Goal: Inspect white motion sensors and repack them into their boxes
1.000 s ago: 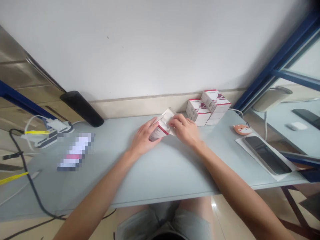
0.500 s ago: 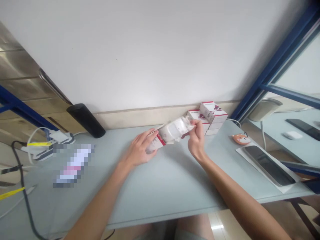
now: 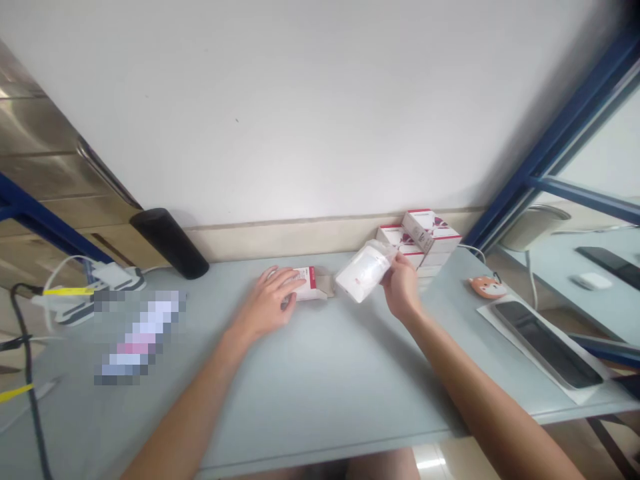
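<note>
My right hand (image 3: 401,283) pinches the end of a clear plastic bag with a white, flat, rounded device (image 3: 361,272) inside, held just above the table. To its left, a small white and red cardboard box (image 3: 312,281) lies on the table with its end flap open toward the bagged device. My left hand (image 3: 270,298) rests over the left part of that box, fingers spread and touching it, hiding much of its surface. Behind my right hand, several similar white and red boxes (image 3: 430,233) are stacked against the wall.
A black cylinder (image 3: 170,243) stands at the back left, by power strips with chargers (image 3: 115,275) and cables. A pixelated phone-like object (image 3: 143,337) lies left. On the right are an orange animal-shaped case (image 3: 487,287) and a dark phone (image 3: 547,343) on a white sheet.
The bagged device has come out of the box, drawn right by my right hand. The box has been lowered onto the table, and my left hand's fingers have spread over it.
</note>
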`<action>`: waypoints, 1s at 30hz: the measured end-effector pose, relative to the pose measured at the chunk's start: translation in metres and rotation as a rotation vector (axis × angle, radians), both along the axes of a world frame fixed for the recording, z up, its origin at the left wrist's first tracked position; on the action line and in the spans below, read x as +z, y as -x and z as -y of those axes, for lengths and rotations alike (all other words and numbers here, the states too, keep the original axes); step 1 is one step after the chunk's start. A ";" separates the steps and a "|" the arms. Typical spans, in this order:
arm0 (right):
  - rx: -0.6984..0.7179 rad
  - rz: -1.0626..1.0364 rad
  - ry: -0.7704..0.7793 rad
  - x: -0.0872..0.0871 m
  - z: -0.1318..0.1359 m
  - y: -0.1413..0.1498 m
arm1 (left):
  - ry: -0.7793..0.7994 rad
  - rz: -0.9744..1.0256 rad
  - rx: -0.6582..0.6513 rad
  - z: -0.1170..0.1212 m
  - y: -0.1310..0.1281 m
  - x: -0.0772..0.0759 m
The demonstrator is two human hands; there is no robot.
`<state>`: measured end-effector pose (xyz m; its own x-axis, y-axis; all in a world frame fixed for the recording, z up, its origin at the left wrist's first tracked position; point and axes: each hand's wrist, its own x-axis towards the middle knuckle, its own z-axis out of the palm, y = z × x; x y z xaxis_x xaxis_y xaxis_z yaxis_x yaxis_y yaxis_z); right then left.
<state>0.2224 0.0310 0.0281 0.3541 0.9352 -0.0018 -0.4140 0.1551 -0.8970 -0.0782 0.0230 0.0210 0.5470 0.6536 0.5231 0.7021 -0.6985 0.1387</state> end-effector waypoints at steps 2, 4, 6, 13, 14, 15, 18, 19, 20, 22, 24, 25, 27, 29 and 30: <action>0.012 -0.003 0.027 0.001 0.002 0.002 | 0.014 0.150 0.015 0.005 -0.009 0.000; 0.035 0.007 0.043 0.001 0.004 0.005 | 0.126 0.392 0.018 0.015 -0.027 -0.001; 0.056 0.032 0.040 0.000 0.008 0.010 | 0.444 0.705 -0.038 0.029 -0.049 -0.004; 0.142 0.392 -0.136 0.009 0.026 0.026 | 1.426 1.471 -0.278 0.047 -0.090 -0.022; 0.148 0.452 -0.179 0.012 0.028 0.027 | 1.479 1.514 -0.267 0.045 -0.088 -0.022; 0.142 0.496 -0.219 0.015 0.031 0.027 | 1.530 1.547 -0.254 0.043 -0.085 -0.022; 0.070 0.526 -0.321 0.026 0.037 0.024 | 1.627 1.566 -0.255 0.035 -0.077 -0.021; 0.032 0.517 -0.346 0.029 0.037 0.021 | 1.634 1.556 -0.264 0.034 -0.075 -0.020; -0.021 0.502 -0.366 0.032 0.038 0.019 | 1.635 1.543 -0.269 0.033 -0.074 -0.020; -0.168 0.468 -0.389 0.035 0.035 0.012 | 1.640 1.520 -0.266 0.032 -0.073 -0.020; -0.299 0.424 -0.396 0.036 0.030 0.005 | 1.658 1.493 -0.273 0.032 -0.072 -0.021; -0.330 0.403 -0.394 0.034 0.027 0.002 | 1.666 1.478 -0.287 0.032 -0.071 -0.021; -0.306 0.369 -0.377 0.029 0.019 -0.002 | 1.684 1.450 -0.329 0.032 -0.069 -0.022; -0.219 0.340 -0.329 0.018 0.012 -0.001 | 1.716 1.441 -0.362 0.033 -0.068 -0.023; -0.167 0.329 -0.291 0.012 0.008 0.000 | 1.732 1.443 -0.368 0.033 -0.067 -0.022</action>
<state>0.2224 0.0229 0.0405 0.4377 0.8103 0.3896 -0.0634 0.4600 -0.8856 -0.0109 -0.0099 -0.0014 0.6157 0.7588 -0.2126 -0.4687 0.5695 0.6753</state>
